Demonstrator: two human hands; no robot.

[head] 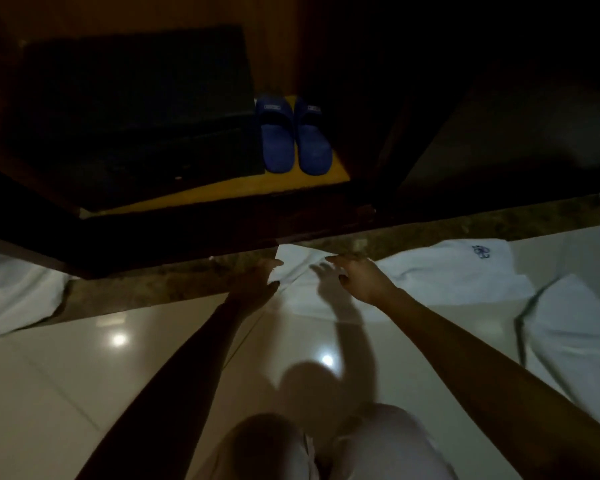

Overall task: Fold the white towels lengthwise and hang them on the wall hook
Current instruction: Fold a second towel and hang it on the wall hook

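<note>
both far corners need an even pinch: right hand [355, 277] hovers spread wide over the white terry towel [423, 282] at 12 o'clock; left hand [257, 277] at its edge, grip unclear.

No legible txt. Blue emblem [481, 251] on white towel [440, 275], small tags [272, 107] on blue slippers [278, 143]: too blurred to read.

both arms stretched forward and down, left grip [257, 277] dim, fingers reaching forward, right grip [361, 277] fingers spread, relaxed
</note>
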